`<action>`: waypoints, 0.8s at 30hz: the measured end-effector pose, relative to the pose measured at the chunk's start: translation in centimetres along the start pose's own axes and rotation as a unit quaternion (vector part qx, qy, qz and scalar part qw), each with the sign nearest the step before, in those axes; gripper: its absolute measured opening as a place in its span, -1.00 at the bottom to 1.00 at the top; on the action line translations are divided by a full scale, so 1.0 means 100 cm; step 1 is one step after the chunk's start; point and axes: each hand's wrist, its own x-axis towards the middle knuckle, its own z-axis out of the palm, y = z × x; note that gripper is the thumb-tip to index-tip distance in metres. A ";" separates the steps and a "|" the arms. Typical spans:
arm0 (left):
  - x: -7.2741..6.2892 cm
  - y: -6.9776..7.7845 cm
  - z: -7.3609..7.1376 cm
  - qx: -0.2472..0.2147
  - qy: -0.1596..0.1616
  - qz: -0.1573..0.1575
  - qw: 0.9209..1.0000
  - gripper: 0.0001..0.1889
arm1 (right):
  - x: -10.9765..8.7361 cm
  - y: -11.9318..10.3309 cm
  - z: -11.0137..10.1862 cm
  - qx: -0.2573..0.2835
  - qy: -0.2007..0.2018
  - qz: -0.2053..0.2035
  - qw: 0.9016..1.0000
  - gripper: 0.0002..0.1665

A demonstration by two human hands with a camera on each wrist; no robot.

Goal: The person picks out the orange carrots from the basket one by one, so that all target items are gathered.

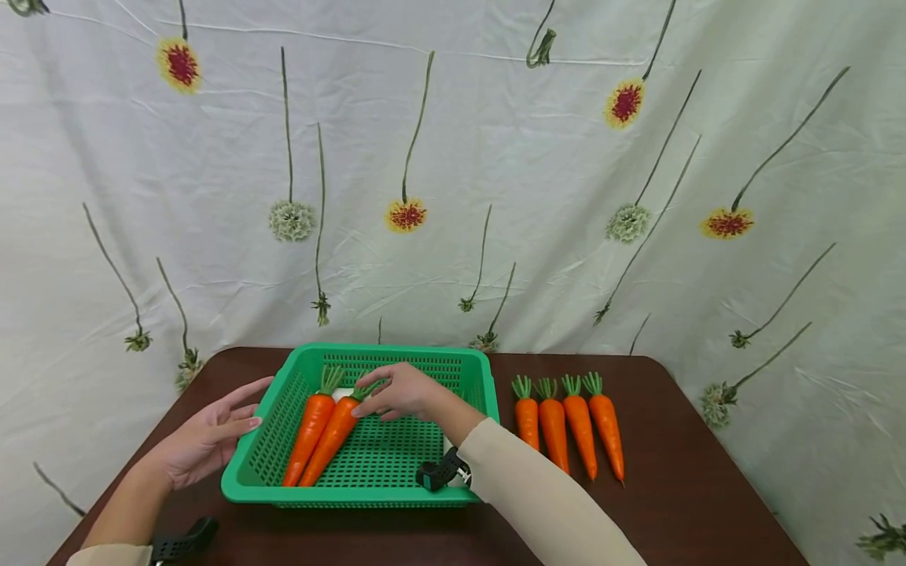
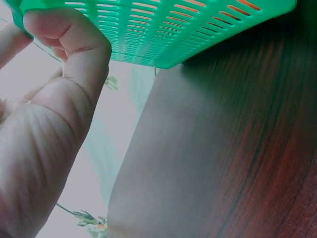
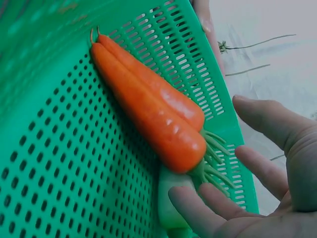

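A green plastic basket stands on the dark table. Against its left rim rests my left hand, thumb and fingers bent at the edge; the left wrist view shows the thumb up against the rim. Inside the basket's left part, two orange carrots lie side by side, green tops toward the back. My right hand hovers over those tops, its fingers apart and gripping nothing. In the right wrist view, a pale whitish vegetable lies partly hidden under the nearer carrot.
Several more carrots lie in a row on the table, right of the basket. Another white thing in the basket is mostly hidden by the right wrist. A flower-printed cloth hangs behind.
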 end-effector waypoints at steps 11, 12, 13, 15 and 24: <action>0.000 0.001 0.000 0.000 -0.004 0.001 1.000 -0.25 | 0.011 -0.005 0.015 0.053 0.025 0.075 0.995 -0.49; 0.000 0.001 0.000 0.000 -0.005 0.002 1.000 -0.25 | 0.012 -0.005 0.017 0.053 0.026 0.079 0.995 -0.50; 0.000 0.001 0.000 -0.001 -0.005 0.001 1.000 -0.25 | 0.013 -0.006 0.018 0.053 0.027 0.083 0.995 -0.51; 0.000 0.001 0.000 -0.003 -0.008 0.002 1.000 -0.25 | 0.015 -0.006 0.021 0.051 0.032 0.088 0.994 -0.53; 0.000 0.000 0.000 -0.005 -0.011 0.003 1.000 -0.25 | 0.023 -0.004 0.027 0.051 0.052 0.108 0.991 -0.51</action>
